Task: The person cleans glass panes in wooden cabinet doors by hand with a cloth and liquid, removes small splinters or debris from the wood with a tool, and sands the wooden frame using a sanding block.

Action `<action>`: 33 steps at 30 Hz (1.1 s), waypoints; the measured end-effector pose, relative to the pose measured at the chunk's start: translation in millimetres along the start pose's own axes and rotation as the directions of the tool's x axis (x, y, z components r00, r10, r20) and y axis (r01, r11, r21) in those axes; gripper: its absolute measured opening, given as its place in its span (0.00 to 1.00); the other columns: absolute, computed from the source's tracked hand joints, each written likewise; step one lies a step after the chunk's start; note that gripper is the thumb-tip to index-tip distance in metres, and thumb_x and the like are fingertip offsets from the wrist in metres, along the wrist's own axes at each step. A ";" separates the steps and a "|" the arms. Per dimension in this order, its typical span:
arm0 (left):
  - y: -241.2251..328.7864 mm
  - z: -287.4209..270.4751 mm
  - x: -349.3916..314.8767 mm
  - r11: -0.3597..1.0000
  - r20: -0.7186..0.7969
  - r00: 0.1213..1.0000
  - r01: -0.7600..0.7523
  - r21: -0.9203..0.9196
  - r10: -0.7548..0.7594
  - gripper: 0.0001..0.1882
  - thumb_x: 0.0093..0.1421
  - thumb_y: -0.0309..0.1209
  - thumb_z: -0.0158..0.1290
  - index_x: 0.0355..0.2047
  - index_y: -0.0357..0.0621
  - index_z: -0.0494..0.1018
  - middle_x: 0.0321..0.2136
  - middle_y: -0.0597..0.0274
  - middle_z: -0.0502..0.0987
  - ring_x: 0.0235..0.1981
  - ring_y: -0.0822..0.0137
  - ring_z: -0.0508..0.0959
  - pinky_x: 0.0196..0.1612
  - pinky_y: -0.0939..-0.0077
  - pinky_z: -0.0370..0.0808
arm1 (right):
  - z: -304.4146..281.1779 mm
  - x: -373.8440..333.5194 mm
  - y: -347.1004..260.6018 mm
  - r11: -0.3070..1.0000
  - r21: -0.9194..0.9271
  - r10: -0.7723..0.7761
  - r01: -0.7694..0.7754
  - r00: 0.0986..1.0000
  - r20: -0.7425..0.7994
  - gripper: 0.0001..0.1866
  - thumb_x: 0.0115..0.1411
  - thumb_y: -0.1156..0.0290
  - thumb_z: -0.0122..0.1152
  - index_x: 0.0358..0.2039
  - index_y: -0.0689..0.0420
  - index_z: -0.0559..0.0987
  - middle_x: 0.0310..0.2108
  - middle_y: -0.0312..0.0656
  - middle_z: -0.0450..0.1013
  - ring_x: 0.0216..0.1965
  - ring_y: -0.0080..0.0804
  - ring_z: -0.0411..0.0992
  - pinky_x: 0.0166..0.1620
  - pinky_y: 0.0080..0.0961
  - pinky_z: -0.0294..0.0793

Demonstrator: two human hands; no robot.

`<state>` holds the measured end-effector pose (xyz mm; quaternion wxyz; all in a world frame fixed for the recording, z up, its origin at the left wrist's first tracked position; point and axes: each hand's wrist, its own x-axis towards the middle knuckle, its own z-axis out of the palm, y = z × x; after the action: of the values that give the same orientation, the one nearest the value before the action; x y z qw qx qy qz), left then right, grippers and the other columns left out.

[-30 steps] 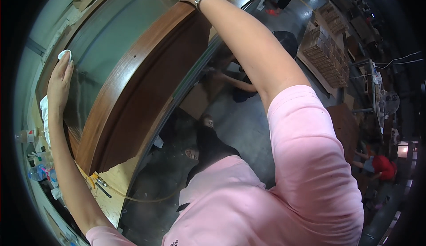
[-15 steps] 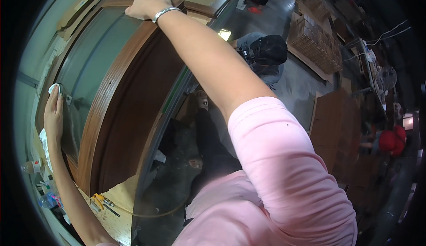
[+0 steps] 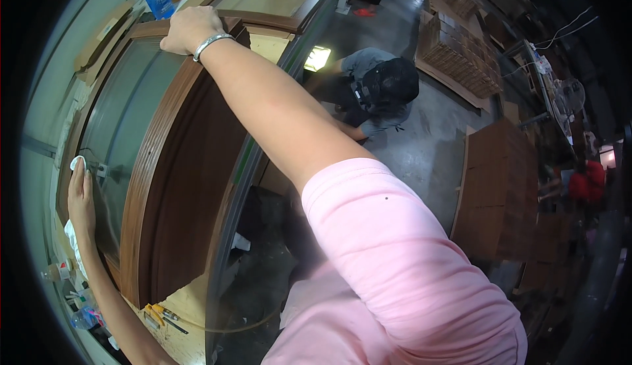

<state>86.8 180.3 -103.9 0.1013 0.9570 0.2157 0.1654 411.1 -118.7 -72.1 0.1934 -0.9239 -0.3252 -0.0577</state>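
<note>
Far left: We saw a clear plastic bottle (image 3: pixel 84 317) lying among small items beside the person's forearm.
Left hand: The left hand (image 3: pixel 80 197) stretched its fingers long over a white cloth (image 3: pixel 78 163), whose edge showed past the fingertips; whether the fingers gripped it or only pressed it, we could not tell. More white fabric (image 3: pixel 72 240) showed beside the wrist.
Wooden frame: We found the brown wooden frame (image 3: pixel 150 167) in front of the person, reaching from the near left to the right hand at its far end, with a glass panel (image 3: pixel 125 102) set inside.
Tools: Yellow-handled tools (image 3: pixel 158 312) lay on a pale board (image 3: pixel 191 348) by the frame's near end.
Blue container: A blue container (image 3: pixel 157 0) with a handle stood beyond the frame.
Right hand: The right hand (image 3: pixel 192 29), a silver bracelet (image 3: pixel 212 44) at its wrist, curled over the frame's far end; with its fingertips hidden, we could not tell a firm clasp from a rest.
Second frame: Another glazed brown frame (image 3: pixel 296 19) lay farther off.
Workshop floor: We saw a co-worker in a dark cap (image 3: pixel 395 78) bent low, near stacked cardboard (image 3: pixel 461 55).
Far right: A person in red (image 3: pixel 586 182) appeared, blurred.
</note>
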 end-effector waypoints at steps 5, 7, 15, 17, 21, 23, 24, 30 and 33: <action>-1.0 2.7 -0.5 1.000 -0.011 1.000 -0.006 -0.024 0.005 0.25 0.72 0.39 0.44 0.65 0.44 0.64 0.65 0.55 0.66 0.67 0.61 0.64 0.68 0.68 0.59 | -0.9 -3.4 -1.1 1.000 -0.029 -0.003 0.003 1.000 -0.020 0.18 0.53 0.59 0.55 0.38 0.53 0.85 0.36 0.42 0.81 0.39 0.37 0.80 0.42 0.34 0.75; -2.3 2.0 1.2 1.000 -0.008 1.000 -0.015 0.025 0.015 0.25 0.72 0.39 0.44 0.65 0.44 0.64 0.65 0.55 0.66 0.67 0.61 0.64 0.68 0.68 0.59 | -1.1 -4.6 0.1 1.000 -0.028 0.000 -0.001 1.000 -0.020 0.18 0.54 0.59 0.55 0.38 0.53 0.85 0.35 0.42 0.81 0.39 0.37 0.81 0.42 0.35 0.75; -0.6 -1.2 -0.4 0.998 -0.011 1.000 -0.027 -0.059 0.026 0.24 0.71 0.38 0.45 0.64 0.43 0.66 0.64 0.55 0.67 0.67 0.62 0.65 0.68 0.69 0.59 | 2.3 -0.1 -1.0 1.000 -0.004 0.003 -0.003 0.999 -0.052 0.22 0.54 0.53 0.54 0.40 0.55 0.85 0.38 0.45 0.82 0.42 0.40 0.81 0.46 0.38 0.77; -3.5 -1.1 -0.8 0.994 -0.007 1.000 -0.018 -0.107 0.017 0.24 0.71 0.37 0.46 0.64 0.42 0.66 0.64 0.55 0.68 0.66 0.62 0.65 0.68 0.69 0.59 | 3.2 -2.4 -1.0 1.000 -0.007 -0.006 0.006 0.998 -0.062 0.22 0.54 0.53 0.54 0.39 0.55 0.85 0.38 0.45 0.82 0.42 0.39 0.81 0.46 0.37 0.77; 6.4 -2.4 0.1 0.993 0.014 1.000 -0.004 -0.115 0.005 0.24 0.71 0.38 0.47 0.63 0.40 0.66 0.64 0.54 0.68 0.66 0.61 0.65 0.68 0.70 0.59 | 1.9 -2.9 2.1 1.000 0.000 0.005 -0.005 0.999 -0.040 0.21 0.54 0.54 0.54 0.40 0.55 0.85 0.39 0.45 0.81 0.43 0.39 0.80 0.48 0.37 0.76; 8.1 -2.8 -0.3 0.994 0.014 1.000 0.002 -0.107 0.000 0.25 0.70 0.38 0.47 0.63 0.40 0.67 0.64 0.54 0.67 0.66 0.61 0.65 0.68 0.70 0.59 | -0.5 -4.3 0.9 1.000 0.017 0.011 -0.010 1.000 -0.021 0.19 0.54 0.58 0.55 0.41 0.54 0.84 0.40 0.43 0.81 0.42 0.38 0.80 0.47 0.40 0.74; 7.1 -2.9 -0.1 0.990 0.015 1.000 0.002 -0.142 0.000 0.25 0.70 0.38 0.48 0.64 0.40 0.66 0.64 0.54 0.67 0.67 0.61 0.65 0.68 0.70 0.59 | 1.5 -2.4 0.9 1.000 0.012 0.002 -0.002 1.000 -0.027 0.20 0.55 0.58 0.54 0.41 0.54 0.84 0.40 0.43 0.81 0.42 0.38 0.80 0.47 0.40 0.74; 8.9 -2.4 -0.9 0.994 0.015 1.000 -0.004 -0.111 0.006 0.25 0.71 0.38 0.47 0.64 0.41 0.65 0.64 0.55 0.67 0.67 0.61 0.64 0.68 0.69 0.59 | 0.2 -2.3 -0.2 1.000 -0.002 0.021 -0.021 1.000 0.011 0.21 0.55 0.58 0.54 0.42 0.55 0.84 0.41 0.43 0.81 0.43 0.38 0.80 0.48 0.40 0.74; 8.7 -2.0 -1.3 0.989 0.020 1.000 -0.012 -0.151 0.015 0.25 0.71 0.37 0.47 0.64 0.41 0.65 0.65 0.55 0.67 0.67 0.60 0.64 0.68 0.69 0.59 | -0.2 -2.8 0.2 1.000 -0.002 0.015 -0.015 1.000 0.004 0.21 0.54 0.57 0.54 0.42 0.55 0.84 0.41 0.43 0.81 0.43 0.39 0.80 0.47 0.40 0.75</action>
<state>88.3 172.2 -100.1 0.1744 0.9497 0.1952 0.1719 409.0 -120.5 -72.6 0.1922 -0.9265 -0.3187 -0.0549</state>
